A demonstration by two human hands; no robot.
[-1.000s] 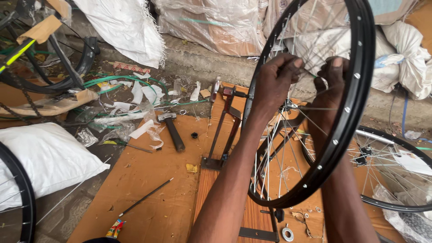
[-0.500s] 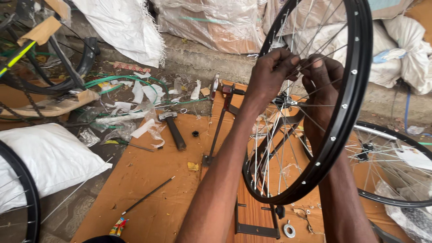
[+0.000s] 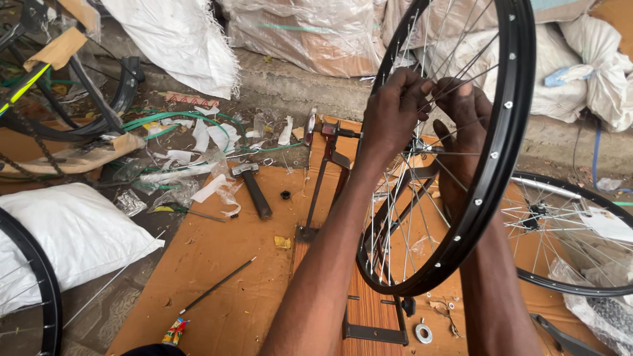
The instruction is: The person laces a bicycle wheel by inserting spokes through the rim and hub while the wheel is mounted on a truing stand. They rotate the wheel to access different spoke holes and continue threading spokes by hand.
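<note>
Fingers [image 3: 412,89] of your left hand [image 3: 392,115] are pinched together on thin spokes [image 3: 455,72] inside the black bicycle rim [image 3: 504,145], and your right hand [image 3: 465,118] sits just beside it, fingers curled in on the same cluster of spokes; whether the right pinches one spoke or only rests on them you cannot tell. The rim stands tilted in front of you, both hands reaching through it just above the hub [image 3: 419,146], so its black edge curves close past your right wrist and closes beneath both forearms. Room is tight on the right, where a second spoked wheel [image 3: 567,231] lies flat and touches or nearly touches the rim you hold. On the left the brown cardboard sheet [image 3: 224,264] gives more open floor, with a hammer [image 3: 250,188] near its far edge and a thin black rod [image 3: 217,285] lying loose nearer you. A metal stand [image 3: 323,178] rises from the cardboard just left of the rim. Beyond the hands, along a concrete ledge, bulky clear-plastic bundles [image 3: 310,33] and white woven sacks [image 3: 178,39] are piled; a white pillow-shaped sack [image 3: 66,240] lies at far left. A small colourful tube [image 3: 173,331] lies at the cardboard's near edge.
</note>
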